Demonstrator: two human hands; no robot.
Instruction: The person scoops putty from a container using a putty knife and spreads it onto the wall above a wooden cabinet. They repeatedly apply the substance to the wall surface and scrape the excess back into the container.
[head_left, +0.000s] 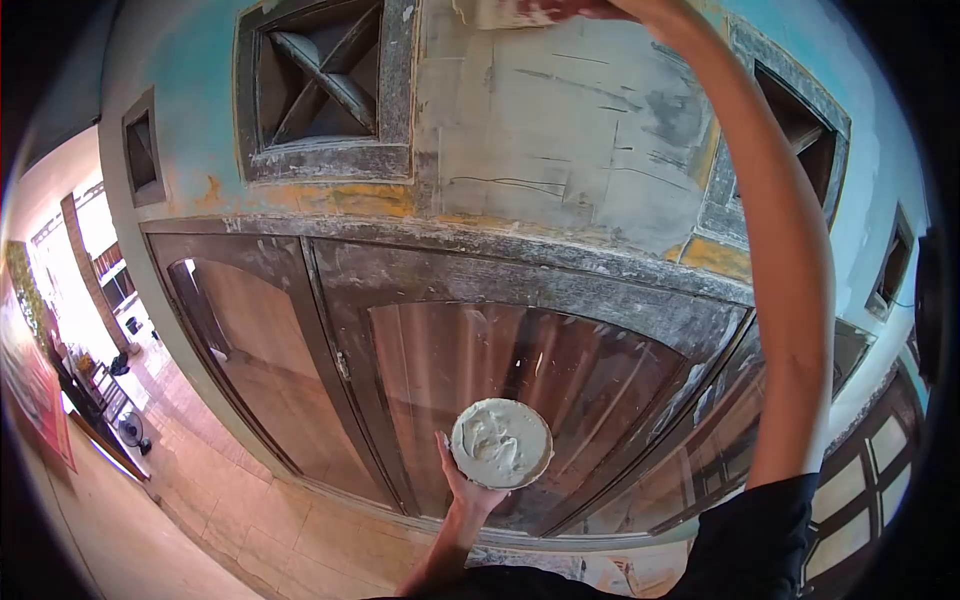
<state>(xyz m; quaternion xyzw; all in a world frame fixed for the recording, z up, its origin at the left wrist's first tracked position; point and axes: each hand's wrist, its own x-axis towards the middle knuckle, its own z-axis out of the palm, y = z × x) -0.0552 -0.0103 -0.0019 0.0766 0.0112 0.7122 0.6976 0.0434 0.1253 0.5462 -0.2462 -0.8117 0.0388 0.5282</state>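
Observation:
My left hand (466,486) holds a round plate (502,444) of white putty from below, low in the view and in front of the door. My right arm reaches straight up, and my right hand (650,10) is mostly cut off by the top edge. It grips a flat putty blade (505,12) pressed against the wall. Under the blade spreads a grey, freshly smeared patch of putty (560,130) on the blue wall.
A square vent with a crossed grille (325,85) sits left of the patch and another vent (795,125) to its right. Below runs a dusty wooden door frame (520,270) with glass panels (500,360). A tiled floor (250,510) lies far below at the left.

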